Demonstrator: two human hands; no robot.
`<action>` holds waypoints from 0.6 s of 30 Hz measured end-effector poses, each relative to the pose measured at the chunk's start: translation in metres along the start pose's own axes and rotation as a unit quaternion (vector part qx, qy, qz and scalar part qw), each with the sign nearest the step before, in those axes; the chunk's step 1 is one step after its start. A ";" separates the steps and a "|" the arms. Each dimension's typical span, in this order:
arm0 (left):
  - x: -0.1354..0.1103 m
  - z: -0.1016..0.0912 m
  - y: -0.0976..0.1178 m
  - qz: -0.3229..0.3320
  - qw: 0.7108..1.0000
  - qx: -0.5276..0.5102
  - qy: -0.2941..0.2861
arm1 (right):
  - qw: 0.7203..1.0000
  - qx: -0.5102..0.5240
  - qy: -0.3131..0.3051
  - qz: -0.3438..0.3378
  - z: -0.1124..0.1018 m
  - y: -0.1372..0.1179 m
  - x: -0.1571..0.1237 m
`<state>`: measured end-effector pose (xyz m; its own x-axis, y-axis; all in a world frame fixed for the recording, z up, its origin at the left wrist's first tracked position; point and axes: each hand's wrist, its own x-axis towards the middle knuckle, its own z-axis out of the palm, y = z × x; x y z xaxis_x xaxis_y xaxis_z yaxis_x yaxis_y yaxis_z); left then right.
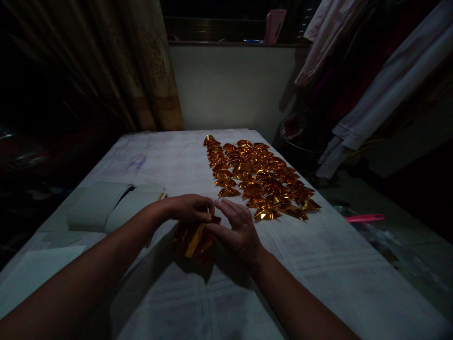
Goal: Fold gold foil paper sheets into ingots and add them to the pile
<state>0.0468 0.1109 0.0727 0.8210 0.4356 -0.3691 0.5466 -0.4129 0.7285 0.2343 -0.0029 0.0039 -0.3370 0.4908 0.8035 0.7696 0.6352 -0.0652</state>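
Observation:
Both my hands meet over a sheet of shiny gold foil paper (194, 241) near the middle of the table. My left hand (189, 208) comes from the left with its fingers curled down, pinching the far edge of the sheet. Opposite it, my right hand (240, 231) has its thumb on the paper's right edge and its fingers stretched toward my left fingertips. The sheet is partly bent, with a lighter gold strip showing across it. Beyond my right hand lie several folded gold foil pieces (262, 179), set in rows.
Stacks of pale curled paper sheets (95, 205) lie on the left of the cloth-covered table (170, 156). A curtain (155, 71) hangs behind on the left, clothes (385, 80) on the right. A pink cup (275, 26) stands on the sill. Something pink (364, 218) lies beyond the right edge.

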 end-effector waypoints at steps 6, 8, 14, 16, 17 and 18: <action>0.006 0.022 -0.014 0.040 0.963 0.204 0.171 | 0.994 0.055 -0.087 -0.021 0.005 -0.002 -0.004; -0.007 0.038 -0.017 0.025 0.928 0.251 0.274 | 0.989 0.073 -0.131 -0.018 0.008 -0.003 -0.006; -0.069 0.102 -0.016 -0.004 0.931 0.205 0.303 | 0.968 0.101 -0.230 0.002 0.009 -0.010 -0.010; -0.080 0.120 -0.014 0.012 0.915 0.234 0.328 | 0.963 0.104 -0.249 0.009 0.009 -0.013 -0.010; -0.082 0.127 -0.014 0.016 0.906 0.246 0.344 | 0.962 0.106 -0.253 0.014 0.009 -0.014 -0.011; -0.083 0.132 -0.013 0.012 0.899 0.253 0.358 | 0.961 0.110 -0.255 0.021 0.009 -0.014 -0.011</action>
<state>-0.0068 -0.0256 0.0174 0.6166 0.7497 0.2403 0.6837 -0.6612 0.3087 0.2221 -0.0119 -0.0101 -0.5729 0.7112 0.4075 0.6738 0.6917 -0.2599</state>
